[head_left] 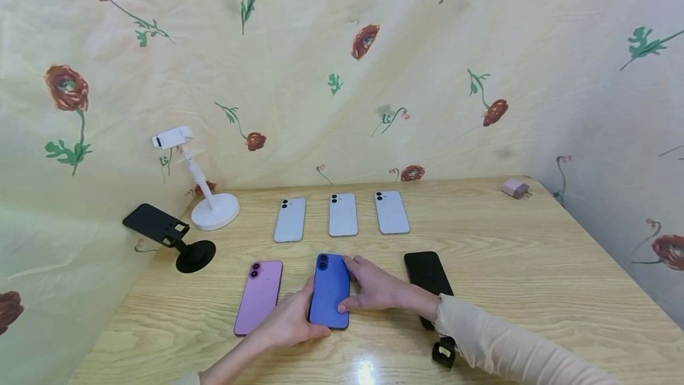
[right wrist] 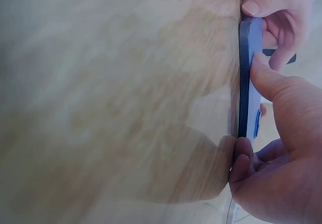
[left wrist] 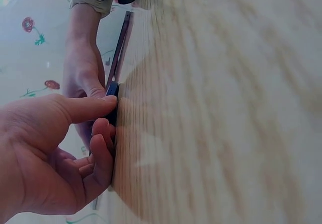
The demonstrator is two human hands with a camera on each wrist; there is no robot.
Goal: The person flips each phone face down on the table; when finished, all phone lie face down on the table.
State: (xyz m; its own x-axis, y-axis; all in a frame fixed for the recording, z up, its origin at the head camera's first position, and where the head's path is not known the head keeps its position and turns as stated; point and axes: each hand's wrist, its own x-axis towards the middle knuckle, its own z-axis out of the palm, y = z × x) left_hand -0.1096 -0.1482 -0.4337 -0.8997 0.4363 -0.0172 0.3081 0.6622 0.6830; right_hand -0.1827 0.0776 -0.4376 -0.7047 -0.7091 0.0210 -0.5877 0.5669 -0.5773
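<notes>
A blue smartphone (head_left: 328, 293) lies back side up on the wooden table, its two camera lenses at the far left corner. My left hand (head_left: 291, 316) grips its left edge and near corner, with the thumb along the bottom end. On the other side my right hand (head_left: 376, 287) holds the right edge, thumb pressed on the phone's back and fingers at the far corner. The right wrist view has the phone (right wrist: 246, 78) edge-on, low over the tabletop between both hands. Left of my left hand lies a pink-purple phone (head_left: 259, 299).
A black phone (head_left: 427, 272) lies partly under my right forearm. Three white phones (head_left: 290, 218) (head_left: 343, 214) (head_left: 392, 212) form a row farther back. A black phone stand (head_left: 195, 256) and a white one (head_left: 215, 212) stand left. A plug charger (head_left: 515, 188) sits back right.
</notes>
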